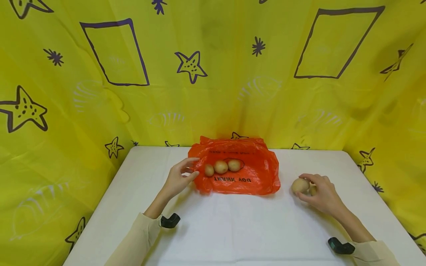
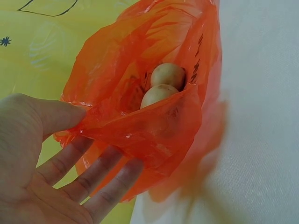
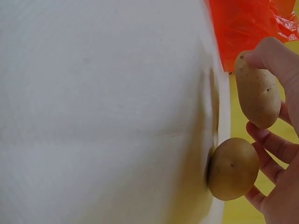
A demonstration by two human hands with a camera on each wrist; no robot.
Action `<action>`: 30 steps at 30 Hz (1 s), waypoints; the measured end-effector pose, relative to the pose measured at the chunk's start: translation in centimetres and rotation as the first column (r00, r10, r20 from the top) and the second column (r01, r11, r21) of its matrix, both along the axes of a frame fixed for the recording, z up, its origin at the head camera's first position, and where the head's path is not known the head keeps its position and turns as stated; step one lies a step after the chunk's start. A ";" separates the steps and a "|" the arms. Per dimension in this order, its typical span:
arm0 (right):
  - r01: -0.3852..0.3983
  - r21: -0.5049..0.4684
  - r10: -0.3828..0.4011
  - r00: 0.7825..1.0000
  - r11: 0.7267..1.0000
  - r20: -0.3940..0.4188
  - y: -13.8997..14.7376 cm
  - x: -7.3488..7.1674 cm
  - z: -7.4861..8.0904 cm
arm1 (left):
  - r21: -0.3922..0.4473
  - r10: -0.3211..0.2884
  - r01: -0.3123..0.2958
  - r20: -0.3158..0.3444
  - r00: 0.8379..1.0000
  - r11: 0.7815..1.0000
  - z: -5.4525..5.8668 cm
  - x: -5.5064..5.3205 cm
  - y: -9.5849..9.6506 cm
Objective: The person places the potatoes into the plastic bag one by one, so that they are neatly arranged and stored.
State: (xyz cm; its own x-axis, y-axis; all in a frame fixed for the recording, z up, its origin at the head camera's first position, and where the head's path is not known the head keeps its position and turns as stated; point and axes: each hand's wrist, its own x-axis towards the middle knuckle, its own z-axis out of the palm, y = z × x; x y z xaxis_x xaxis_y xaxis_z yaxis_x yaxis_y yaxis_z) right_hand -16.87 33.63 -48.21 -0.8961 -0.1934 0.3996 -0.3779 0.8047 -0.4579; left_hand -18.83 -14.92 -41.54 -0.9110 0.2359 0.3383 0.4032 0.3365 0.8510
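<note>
A red plastic bag (image 1: 256, 181) lies on its side on the white table, mouth spread. Inside it several potatoes (image 1: 221, 167) sit in a row; two potatoes show in the left wrist view. At the bag's left side my left hand (image 1: 179, 177) pinches the rim, thumb on the film (image 2: 135, 140) and other fingers spread along its outside. To the right of the bag my right hand (image 1: 321, 192) holds a potato (image 3: 258, 91) between thumb and fingers, raised off the table. A second potato (image 3: 232, 169) is on the table beside the lower fingers, partly hidden in the head view.
The white table (image 1: 233, 229) ends at a yellow curtain (image 1: 226, 103) with drawn stars and fish, which hangs behind and on both sides. Black wrist devices (image 1: 170, 221) sit at the sleeve cuffs.
</note>
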 end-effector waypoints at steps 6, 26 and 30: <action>-0.011 -0.036 0.008 0.998 0.999 -0.063 -0.3 0.2 0.6 | -0.007 -0.005 0.005 0.003 1.000 1.000 -0.2 -0.1 0.0; -0.106 -0.102 0.078 0.967 0.989 -0.244 -2.5 0.6 3.4 | -0.006 -0.001 0.001 -0.002 1.000 1.000 0.0 0.0 0.1; -0.113 -0.126 0.081 0.968 0.986 -0.237 -3.3 1.0 4.1 | -0.003 -0.002 0.002 -0.008 1.000 1.000 -0.1 0.0 0.1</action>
